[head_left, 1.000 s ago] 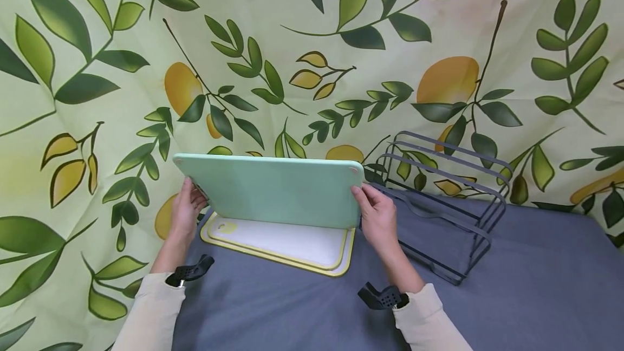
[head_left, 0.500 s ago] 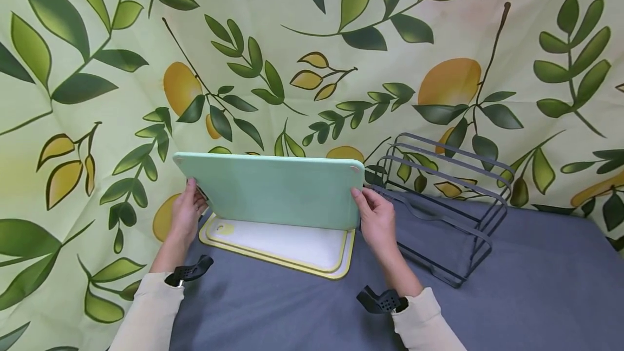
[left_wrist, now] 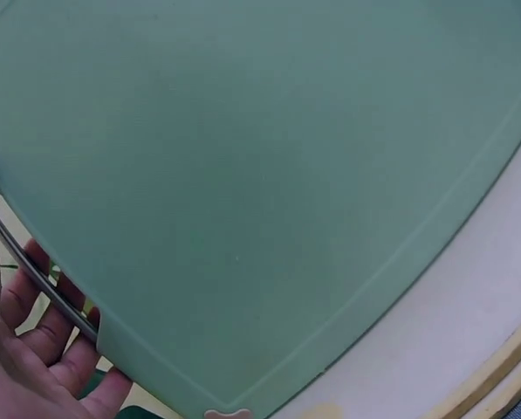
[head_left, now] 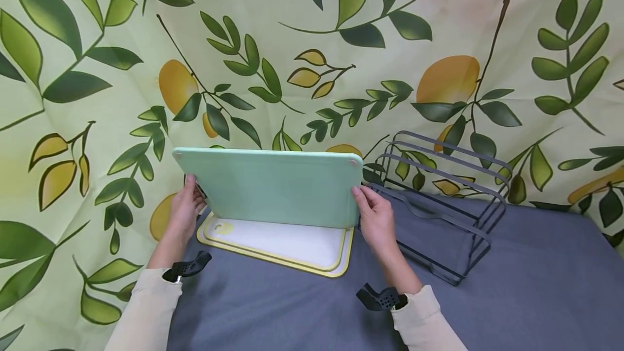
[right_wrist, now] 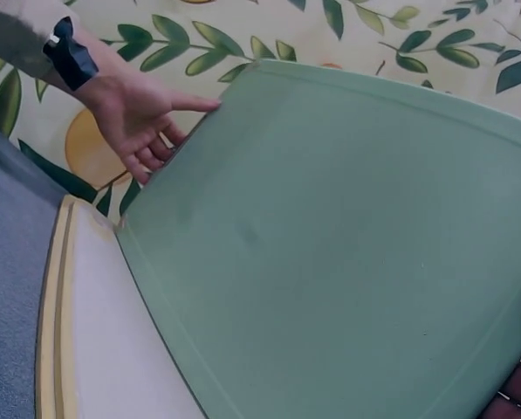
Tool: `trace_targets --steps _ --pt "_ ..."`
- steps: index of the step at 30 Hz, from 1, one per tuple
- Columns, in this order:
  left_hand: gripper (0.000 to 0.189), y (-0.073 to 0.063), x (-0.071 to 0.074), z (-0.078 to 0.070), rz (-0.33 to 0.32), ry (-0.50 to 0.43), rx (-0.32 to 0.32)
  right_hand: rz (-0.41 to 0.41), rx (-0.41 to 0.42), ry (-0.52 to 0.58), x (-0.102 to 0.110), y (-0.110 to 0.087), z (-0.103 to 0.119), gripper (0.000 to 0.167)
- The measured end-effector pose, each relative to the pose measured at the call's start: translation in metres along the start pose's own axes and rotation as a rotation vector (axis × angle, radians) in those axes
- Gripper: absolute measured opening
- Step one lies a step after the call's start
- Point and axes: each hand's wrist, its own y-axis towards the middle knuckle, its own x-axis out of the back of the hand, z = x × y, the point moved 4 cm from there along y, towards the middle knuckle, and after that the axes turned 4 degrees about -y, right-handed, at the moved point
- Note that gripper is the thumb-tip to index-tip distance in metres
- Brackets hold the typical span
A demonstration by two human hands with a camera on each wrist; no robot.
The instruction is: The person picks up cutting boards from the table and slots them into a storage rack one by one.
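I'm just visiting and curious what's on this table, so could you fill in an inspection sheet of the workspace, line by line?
Surface: a grey-blue cloth, slightly wrinkled.
Job's things: a green board, held tilted; beneath it, white yellow-edged boards, seemingly two stacked. Whether the green one touches them is unclear.
Clutter: nothing seen.
Left hand: grips the green board's left end.
Right hand: pinches its right end.
Cables: nothing seen.
Surroundings: a dark wire rack to the right; a leaf-and-fruit patterned backdrop behind; a black band on each wrist.
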Motion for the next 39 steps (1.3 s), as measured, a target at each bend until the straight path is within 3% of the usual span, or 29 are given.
trace_targets --steps 6,11,16,23,26,31,33,39 --pt "0.058 0.002 0.002 0.001 -0.006 0.002 -0.02 -0.003 -0.015 -0.035 -0.001 0.002 0.001 0.049" --pt "0.077 0.007 -0.001 0.0 0.012 0.057 -0.041 -0.02 -0.02 -0.044 -0.001 0.003 0.002 0.046" --pt "0.084 0.008 -0.008 0.001 0.048 0.015 -0.026 -0.029 -0.007 -0.023 -0.002 0.003 0.003 0.043" --pt "0.061 0.007 0.0 0.002 -0.086 0.088 -0.05 -0.018 0.009 -0.005 -0.001 0.003 0.0 0.039" --pt "0.065 0.006 0.002 0.002 -0.047 0.102 -0.047 -0.019 0.015 -0.016 0.0 0.004 -0.001 0.038" --pt "0.079 0.005 -0.006 0.002 0.071 0.041 -0.045 -0.036 0.019 0.008 0.002 0.002 -0.002 0.039" --pt "0.077 0.005 -0.011 0.002 0.078 -0.003 -0.056 -0.046 0.017 0.025 0.002 0.001 -0.003 0.04" --pt "0.042 0.003 -0.013 0.003 -0.053 -0.162 -0.109 -0.038 0.039 0.077 -0.004 -0.001 -0.004 0.044"
